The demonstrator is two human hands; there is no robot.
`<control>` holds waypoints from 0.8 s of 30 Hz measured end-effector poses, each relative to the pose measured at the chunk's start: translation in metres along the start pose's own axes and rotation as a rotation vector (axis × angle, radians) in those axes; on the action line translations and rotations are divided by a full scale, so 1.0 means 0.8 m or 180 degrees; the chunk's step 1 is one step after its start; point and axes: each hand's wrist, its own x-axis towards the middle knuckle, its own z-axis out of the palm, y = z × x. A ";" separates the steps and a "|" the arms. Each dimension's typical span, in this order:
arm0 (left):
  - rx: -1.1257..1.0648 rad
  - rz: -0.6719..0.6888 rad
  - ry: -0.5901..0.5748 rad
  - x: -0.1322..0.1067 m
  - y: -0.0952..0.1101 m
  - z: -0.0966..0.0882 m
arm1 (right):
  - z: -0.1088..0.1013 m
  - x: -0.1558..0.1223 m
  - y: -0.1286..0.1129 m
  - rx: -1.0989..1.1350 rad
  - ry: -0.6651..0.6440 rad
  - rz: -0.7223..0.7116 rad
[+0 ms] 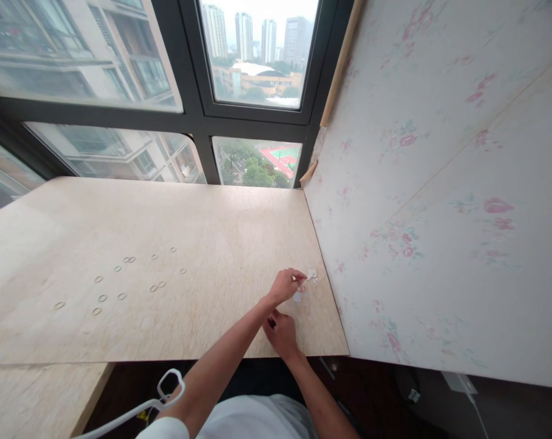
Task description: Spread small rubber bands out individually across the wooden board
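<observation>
My left hand (pixel 285 286) reaches across to the right side of the stone sill (pixel 221 219). Its fingers are pinched together at a group of small white pieces (pixel 313 277), too small to name, and seem to hold one of them. Just below lies a clear plastic bag (pixel 298 297), partly hidden by that hand. Nearer the front edge, my right hand (pixel 281 332) is curled closed under the left wrist. What it holds, if anything, cannot be made out. Several thin rings (pixel 121 296) lie scattered over the left half of the sill.
A wallpapered wall (pixel 413 183) with pink flowers bounds the sill on the right. Dark-framed windows (pixel 197 125) stand along the back. A white looped holder (pixel 170 384) rises by my left arm at the bottom. Cables and a dark floor show below the front edge.
</observation>
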 end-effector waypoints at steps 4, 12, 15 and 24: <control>-0.0485 -0.0351 -0.0004 -0.001 0.005 -0.006 | 0.000 0.000 -0.001 0.0011 0.0005 -0.0012; -0.0323 -0.0335 0.0105 0.000 0.002 -0.009 | -0.003 0.001 -0.003 0.0087 0.0043 -0.0015; 0.0170 -0.0027 0.0000 -0.002 -0.002 -0.008 | -0.003 0.000 -0.004 0.0145 0.0043 -0.0002; 0.0929 0.0335 -0.0306 -0.007 -0.002 -0.006 | 0.001 0.001 0.000 0.0185 0.0068 0.0039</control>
